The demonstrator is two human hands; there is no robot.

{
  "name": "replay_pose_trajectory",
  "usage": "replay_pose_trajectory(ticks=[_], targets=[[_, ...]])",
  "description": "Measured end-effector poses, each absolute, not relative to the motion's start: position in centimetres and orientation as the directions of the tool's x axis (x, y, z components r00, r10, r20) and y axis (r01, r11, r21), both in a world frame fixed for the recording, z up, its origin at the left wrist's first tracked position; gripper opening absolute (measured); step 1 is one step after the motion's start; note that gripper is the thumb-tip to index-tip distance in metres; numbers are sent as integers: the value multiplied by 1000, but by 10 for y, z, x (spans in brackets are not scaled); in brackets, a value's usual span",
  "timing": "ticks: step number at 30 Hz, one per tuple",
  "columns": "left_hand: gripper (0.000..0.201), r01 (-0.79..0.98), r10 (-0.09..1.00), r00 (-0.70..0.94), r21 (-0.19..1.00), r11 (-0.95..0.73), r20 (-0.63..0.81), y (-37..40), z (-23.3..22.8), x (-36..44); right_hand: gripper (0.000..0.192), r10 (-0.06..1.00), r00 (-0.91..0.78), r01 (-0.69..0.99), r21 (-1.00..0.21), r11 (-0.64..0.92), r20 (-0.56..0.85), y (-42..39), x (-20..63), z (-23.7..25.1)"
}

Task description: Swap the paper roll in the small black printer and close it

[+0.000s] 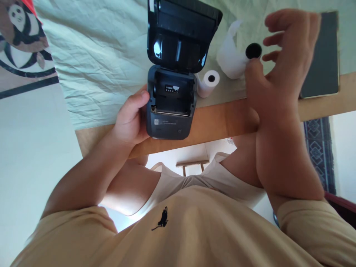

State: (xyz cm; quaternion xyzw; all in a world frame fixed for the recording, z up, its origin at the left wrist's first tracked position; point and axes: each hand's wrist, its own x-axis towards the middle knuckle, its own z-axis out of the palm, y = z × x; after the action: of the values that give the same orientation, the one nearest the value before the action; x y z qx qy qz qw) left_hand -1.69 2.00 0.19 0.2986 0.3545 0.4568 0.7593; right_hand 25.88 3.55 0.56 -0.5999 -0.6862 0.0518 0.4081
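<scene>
My left hand (132, 116) grips the left side of a small black label printer (169, 126) and holds it near the table's front edge. The printer's lid (180, 40) is swung up, and its paper bay shows no roll inside. Just right of the printer stands a small white paper roll (207, 84) with a dark core. Farther right lies a larger white paper roll (232, 61) with a loose strip curling up and a wide black core opening. Over that roll's right end, my right hand (286, 55) has its fingers apart; its thumb overlaps the edge by the core.
A dark green notebook (321, 55) lies on the right of the table, partly behind my right hand. Wrinkled pale green cloth (105, 55) covers the brown-edged table (214, 120). A panda-patterned mat (25, 40) is at the far left, and a patterned blue rug (319, 152) lies below right.
</scene>
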Motion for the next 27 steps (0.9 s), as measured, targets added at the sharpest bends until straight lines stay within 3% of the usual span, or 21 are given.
replay_pose_trajectory(ticks=[6, 11, 14, 20, 27], targets=[[30, -477, 912, 314, 787, 392, -264, 19, 1, -17, 43, 855, 52, 732, -602, 319, 516, 34, 255, -1], [27, -493, 914, 316, 778, 389, -256, 21, 2, -16, 58, 914, 44, 759, -608, 232, 404, 41, 258, -10], [28, -484, 912, 309, 781, 394, -268, 21, 2, -16, 52, 931, 82, 782, -602, 161, 356, 43, 257, -12], [27, -488, 906, 331, 774, 404, -264, 20, 2, -17, 56, 928, -53, 755, -593, 280, 370, 41, 254, -12], [27, -482, 910, 321, 782, 395, -262, 20, 2, -16, 30, 929, -66, 733, -614, 293, 365, 40, 252, -12]])
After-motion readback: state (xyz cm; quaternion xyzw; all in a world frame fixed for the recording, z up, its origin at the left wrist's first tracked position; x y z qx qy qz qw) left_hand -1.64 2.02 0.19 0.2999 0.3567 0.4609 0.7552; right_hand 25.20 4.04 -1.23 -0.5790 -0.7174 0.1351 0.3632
